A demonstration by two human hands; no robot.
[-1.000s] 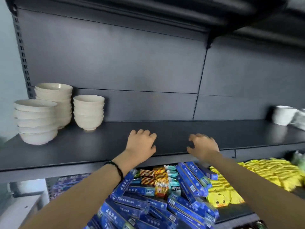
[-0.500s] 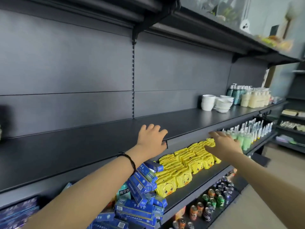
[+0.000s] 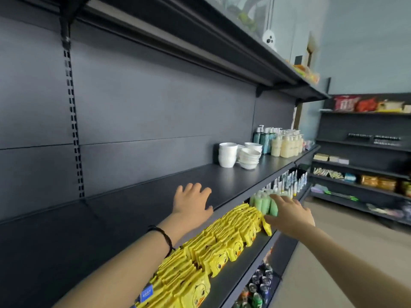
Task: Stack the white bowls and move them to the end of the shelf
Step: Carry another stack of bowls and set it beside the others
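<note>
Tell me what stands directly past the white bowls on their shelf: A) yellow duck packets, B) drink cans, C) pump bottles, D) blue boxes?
C: the pump bottles stand just beyond the white bowls on the same shelf.

View: has swung right along the long black metal shelf (image 3: 133,207); a second aisle of dark racks (image 3: 364,152) has come into sight.
Cream bowl stacks at the left end: gone from view.
Stacked white ceramic bowls (image 3: 227,154): now larger and closer to centre.
Right hand (image 3: 289,215): has left the shelf edge and is now over the yellow duck-print packets (image 3: 222,247).
Blue boxes (image 3: 146,293): almost all out of frame.
</note>
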